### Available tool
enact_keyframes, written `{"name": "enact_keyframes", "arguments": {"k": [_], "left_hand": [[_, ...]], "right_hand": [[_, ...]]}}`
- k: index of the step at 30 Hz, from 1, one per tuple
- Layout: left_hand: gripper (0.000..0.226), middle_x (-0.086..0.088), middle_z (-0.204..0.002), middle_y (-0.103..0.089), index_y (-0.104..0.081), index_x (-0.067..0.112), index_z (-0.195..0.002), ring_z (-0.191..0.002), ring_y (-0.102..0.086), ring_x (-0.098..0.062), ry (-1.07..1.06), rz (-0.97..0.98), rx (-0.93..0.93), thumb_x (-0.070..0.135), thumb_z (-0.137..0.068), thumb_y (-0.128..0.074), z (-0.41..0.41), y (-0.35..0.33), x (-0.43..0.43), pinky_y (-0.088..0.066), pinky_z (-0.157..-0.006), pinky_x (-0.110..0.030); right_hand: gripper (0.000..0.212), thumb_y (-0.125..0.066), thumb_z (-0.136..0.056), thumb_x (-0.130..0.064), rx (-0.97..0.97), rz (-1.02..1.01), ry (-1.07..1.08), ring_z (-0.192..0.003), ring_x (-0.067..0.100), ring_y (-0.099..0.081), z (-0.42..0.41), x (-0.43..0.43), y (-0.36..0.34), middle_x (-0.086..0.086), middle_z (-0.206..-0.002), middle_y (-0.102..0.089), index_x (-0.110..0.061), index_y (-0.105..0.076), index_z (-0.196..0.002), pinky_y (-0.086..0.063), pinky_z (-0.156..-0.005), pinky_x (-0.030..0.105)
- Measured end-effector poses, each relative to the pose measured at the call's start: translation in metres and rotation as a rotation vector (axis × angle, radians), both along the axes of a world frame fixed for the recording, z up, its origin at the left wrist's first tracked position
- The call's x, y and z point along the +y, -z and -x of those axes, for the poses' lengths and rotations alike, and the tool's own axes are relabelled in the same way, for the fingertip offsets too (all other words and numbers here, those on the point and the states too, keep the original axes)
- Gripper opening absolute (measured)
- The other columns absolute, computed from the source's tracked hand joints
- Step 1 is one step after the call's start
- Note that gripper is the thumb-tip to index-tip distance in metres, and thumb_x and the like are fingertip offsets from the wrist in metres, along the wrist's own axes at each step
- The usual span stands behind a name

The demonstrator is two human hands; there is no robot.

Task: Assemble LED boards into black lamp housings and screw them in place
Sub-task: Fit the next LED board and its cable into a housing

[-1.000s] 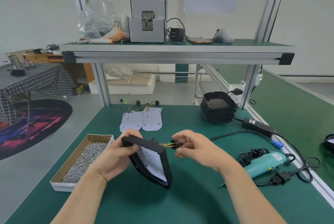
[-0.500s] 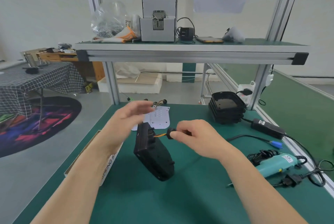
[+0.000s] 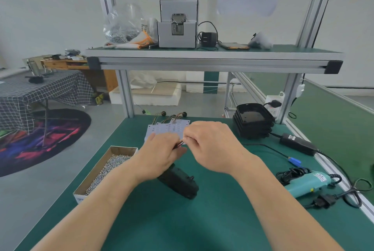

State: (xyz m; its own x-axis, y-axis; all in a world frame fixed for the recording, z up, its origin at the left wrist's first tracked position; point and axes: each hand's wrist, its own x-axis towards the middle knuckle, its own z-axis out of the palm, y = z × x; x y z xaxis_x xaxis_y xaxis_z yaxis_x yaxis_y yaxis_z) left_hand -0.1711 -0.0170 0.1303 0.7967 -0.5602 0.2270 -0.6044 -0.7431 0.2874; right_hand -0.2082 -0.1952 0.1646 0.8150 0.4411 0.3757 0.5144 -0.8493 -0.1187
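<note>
1. The fingers of my right hand [image 3: 210, 145] are curled together and pinch the wires [image 3: 179, 143] at their free end. My left hand [image 3: 162, 155] has come back in, and its thumb and forefinger seem to close on the same wires from the other side, though the back of the hand hides the fingertips.
2. A second ago my left hand held the housing [image 3: 178, 184] up, tilted, with the white board showing inside it. Then it let go. Now the housing lies on the counter [image 3: 202, 230], dark back upward, just under and nearer me than my left palm, touching neither hand that I can see.
3. I judge this means the board is seated and I am now working the lead through the shell, so screwing is not yet begun.
4. Spare boards [image 3: 168, 129] lie just beyond my knuckles, partly hidden by them.
5. The box of screws [image 3: 105, 167] sits to my left, beside my forearm.
6. The stack of housings [image 3: 253, 121] stands to the far right, and the screwdriver [image 3: 305, 184] lies untouched on the near right, well apart from both hands.
</note>
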Motion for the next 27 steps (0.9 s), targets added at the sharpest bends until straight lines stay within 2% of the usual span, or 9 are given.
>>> {"name": "enact_keyframes", "arguments": {"k": [4,7,10,15,17,19,22,24,27], "left_hand": [[0.029,0.008,-0.088,-0.04,-0.034,0.03,-0.075,-0.093,-0.034,-0.021,-0.133,-0.078,0.12,0.045,-0.099,-0.034,-0.007,0.011,0.007,-0.034,-0.1,-0.052],[0.032,0.001,-0.095,-0.033,-0.033,0.034,-0.073,-0.097,-0.035,-0.024,-0.136,0.027,0.248,0.042,-0.102,-0.043,-0.01,0.011,0.009,-0.031,-0.106,-0.052],[0.032,0.0,-0.094,-0.035,-0.042,0.035,-0.069,-0.088,-0.045,-0.019,-0.147,0.223,0.383,0.042,-0.097,-0.056,-0.009,0.011,0.011,-0.041,-0.09,-0.041],[0.024,-0.001,-0.098,-0.046,-0.052,0.027,-0.072,-0.105,-0.053,-0.027,-0.253,0.253,0.18,0.037,-0.089,-0.066,-0.006,0.013,0.0,-0.046,-0.086,-0.04],[0.02,-0.011,-0.121,-0.05,-0.05,0.029,-0.076,-0.114,-0.053,-0.033,-0.284,0.203,0.129,0.025,-0.088,-0.064,-0.003,0.014,-0.013,-0.044,-0.081,-0.038],[0.022,-0.016,-0.135,-0.047,-0.046,0.029,-0.076,-0.101,-0.057,-0.036,-0.302,0.165,0.073,0.014,-0.087,-0.058,0.001,0.015,-0.024,-0.036,-0.07,-0.034],[0.007,-0.004,-0.115,-0.049,-0.057,0.02,-0.081,-0.085,-0.055,-0.03,-0.302,0.222,0.026,0.015,-0.082,-0.061,0.006,0.016,-0.029,-0.035,-0.064,-0.031],[0.008,-0.002,-0.116,-0.049,-0.064,0.021,-0.085,-0.1,-0.057,-0.029,-0.298,0.258,0.069,0.022,-0.079,-0.069,0.007,0.017,-0.027,-0.039,-0.07,-0.03],[0.025,-0.001,-0.152,-0.038,-0.069,0.035,-0.094,-0.135,-0.042,-0.02,-0.244,0.249,0.197,0.035,-0.072,-0.081,0.008,0.014,-0.02,-0.037,-0.095,-0.027]], "right_hand": [[0.022,-0.046,-0.1,-0.023,-0.067,-0.016,0.005,-0.071,0.024,-0.049,0.001,-0.005,0.0,-0.004,-0.074,-0.048,-0.016,-0.053,-0.08,-0.046,-0.065,0.041],[0.023,-0.047,-0.099,-0.022,-0.073,-0.06,0.02,-0.069,0.02,-0.045,0.0,-0.006,0.001,-0.005,-0.071,-0.044,-0.018,-0.051,-0.077,-0.046,-0.063,0.041],[0.026,-0.046,-0.102,-0.026,-0.06,-0.086,0.089,-0.077,0.017,-0.044,-0.002,-0.008,0.006,-0.005,-0.073,-0.048,-0.015,-0.054,-0.079,-0.047,-0.068,0.041],[0.029,-0.04,-0.103,-0.036,-0.105,0.065,0.101,-0.085,0.021,-0.045,-0.002,-0.002,-0.001,-0.01,-0.075,-0.05,-0.022,-0.049,-0.079,-0.037,-0.085,0.038],[0.022,-0.038,-0.103,-0.036,0.059,0.115,0.103,-0.078,0.023,-0.046,-0.001,0.013,-0.001,-0.006,-0.078,-0.048,-0.021,-0.045,-0.088,-0.038,-0.076,0.039],[0.007,-0.044,-0.1,-0.02,0.238,0.148,0.121,-0.071,0.023,-0.046,-0.003,0.024,0.007,-0.003,-0.075,-0.043,-0.016,-0.041,-0.095,-0.033,-0.058,0.034],[0.006,-0.046,-0.1,-0.018,0.282,0.179,0.146,-0.069,0.024,-0.045,-0.008,0.018,0.012,-0.003,-0.074,-0.041,-0.015,-0.048,-0.094,-0.031,-0.059,0.035],[0.028,-0.043,-0.104,-0.03,0.381,0.108,0.142,-0.067,0.019,-0.045,-0.012,0.007,0.013,-0.004,-0.074,-0.045,-0.02,-0.045,-0.078,-0.03,-0.056,0.035],[0.039,-0.048,-0.102,-0.036,0.435,-0.016,0.115,-0.063,0.017,-0.045,-0.018,-0.008,0.018,0.0,-0.069,-0.05,-0.017,-0.044,-0.068,-0.031,-0.056,0.035]]}}
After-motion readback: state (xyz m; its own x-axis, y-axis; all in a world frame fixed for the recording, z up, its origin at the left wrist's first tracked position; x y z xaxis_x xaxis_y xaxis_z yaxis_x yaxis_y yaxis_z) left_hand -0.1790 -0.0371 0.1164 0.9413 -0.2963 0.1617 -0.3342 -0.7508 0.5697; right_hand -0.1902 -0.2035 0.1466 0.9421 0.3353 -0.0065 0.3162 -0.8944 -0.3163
